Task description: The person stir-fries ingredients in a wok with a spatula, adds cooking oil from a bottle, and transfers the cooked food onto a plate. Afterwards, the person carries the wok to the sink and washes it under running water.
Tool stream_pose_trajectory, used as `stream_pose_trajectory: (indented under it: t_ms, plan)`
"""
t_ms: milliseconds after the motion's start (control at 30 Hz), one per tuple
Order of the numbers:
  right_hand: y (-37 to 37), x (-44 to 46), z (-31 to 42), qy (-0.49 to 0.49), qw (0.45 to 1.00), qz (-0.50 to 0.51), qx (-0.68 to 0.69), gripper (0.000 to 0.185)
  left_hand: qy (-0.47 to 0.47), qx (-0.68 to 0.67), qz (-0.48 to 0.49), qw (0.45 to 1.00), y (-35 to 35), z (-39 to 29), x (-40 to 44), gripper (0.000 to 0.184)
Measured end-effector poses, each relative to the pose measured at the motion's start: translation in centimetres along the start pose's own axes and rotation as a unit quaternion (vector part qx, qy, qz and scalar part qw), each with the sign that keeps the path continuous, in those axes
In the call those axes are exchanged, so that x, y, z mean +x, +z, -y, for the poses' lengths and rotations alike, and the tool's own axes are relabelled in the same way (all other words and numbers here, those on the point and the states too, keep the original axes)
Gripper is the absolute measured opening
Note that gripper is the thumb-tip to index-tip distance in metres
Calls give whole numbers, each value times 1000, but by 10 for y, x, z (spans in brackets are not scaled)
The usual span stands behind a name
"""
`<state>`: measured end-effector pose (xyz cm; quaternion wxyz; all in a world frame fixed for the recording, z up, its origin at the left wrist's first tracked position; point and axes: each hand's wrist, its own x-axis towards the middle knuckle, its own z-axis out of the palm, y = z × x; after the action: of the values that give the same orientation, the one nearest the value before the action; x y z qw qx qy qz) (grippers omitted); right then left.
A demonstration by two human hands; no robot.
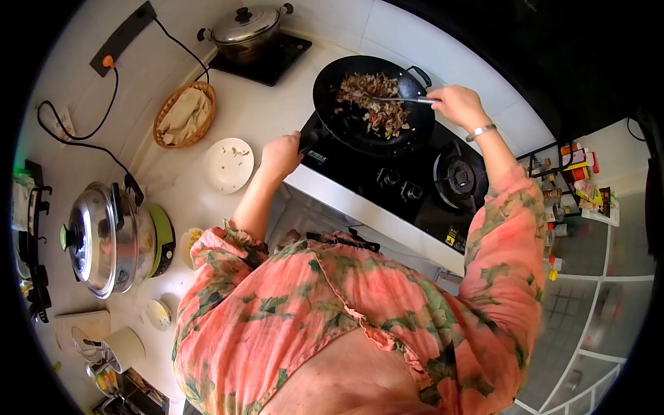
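A black wok (pixel 342 135) sits on the left burner of the gas stove (pixel 346 166). Chopped, browned food with bits of green and red (pixel 387 121) covers part of its inside. My left hand (pixel 281 156) is wrapped around the wok's dark long handle (pixel 309 140) at the near left. From the far right, my right hand (pixel 458 106) grips a long-handled metal cooking utensil (pixel 408 99). Its lower end reaches into the food, which hides its head, so I cannot tell its exact kind.
The stove's right burner (pixel 458 176) lies under my right forearm. Left of the wok are a white plate with scraps (pixel 227 176), a wicker basket with cloth (pixel 202 123) and a lidded pot (pixel 245 31). A steel steamer (pixel 104 238) stands farther left; seasonings (pixel 584 166) stand at right.
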<state>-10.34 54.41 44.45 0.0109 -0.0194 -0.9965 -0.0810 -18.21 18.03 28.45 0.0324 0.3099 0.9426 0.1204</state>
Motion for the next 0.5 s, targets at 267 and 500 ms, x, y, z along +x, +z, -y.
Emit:
stream_pose_trajectory:
  t_ms: [267,500]
  plan:
    - [51,-45,-31,239,795,172,530,30,-17,-8,8,1000,-4,-5,-2,33]
    - [58,-137,-46,284,749,104,590,33,-3,-19,8,1000,-3,-2,0,33]
